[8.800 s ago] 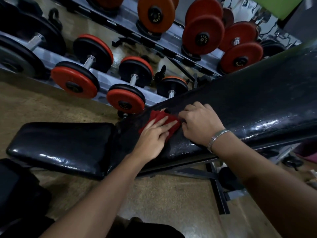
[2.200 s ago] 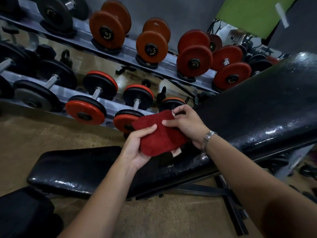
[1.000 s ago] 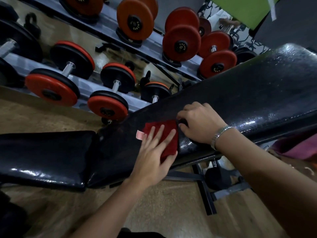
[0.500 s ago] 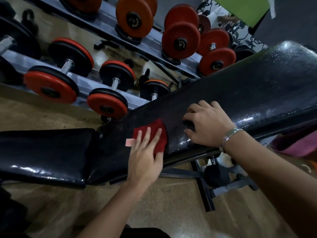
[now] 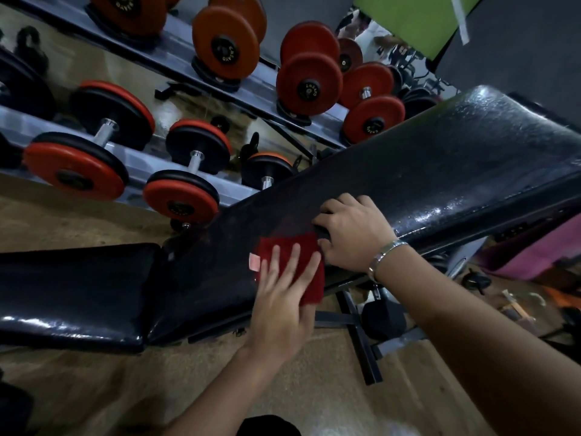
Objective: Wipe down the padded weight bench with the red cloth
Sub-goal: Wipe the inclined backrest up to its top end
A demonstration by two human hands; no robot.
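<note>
The cloth (image 5: pixel 309 289) is red and fuzzy, with a small pale tag (image 5: pixel 254 262) on its left side. It lies flat in the middle of the frame, on the low near edge of the bench (image 5: pixel 440 171). Its lower right corner hangs a bit over that edge.

The left hand (image 5: pixel 283 297) presses on it with straight fingers (image 5: pixel 295 258) spread apart. The right hand (image 5: pixel 352 234) sits just right of the cloth with curled fingers. I cannot tell if it pinches the cloth.

The black pad is shiny and slopes up a long way to the upper right. At lower left, the flat seat (image 5: pixel 72 287) meets it at a seam.

Dumbbells (image 5: pixel 182 196) sit near the far edge, at upper left. The floor (image 5: pixel 125 388) is below.
</note>
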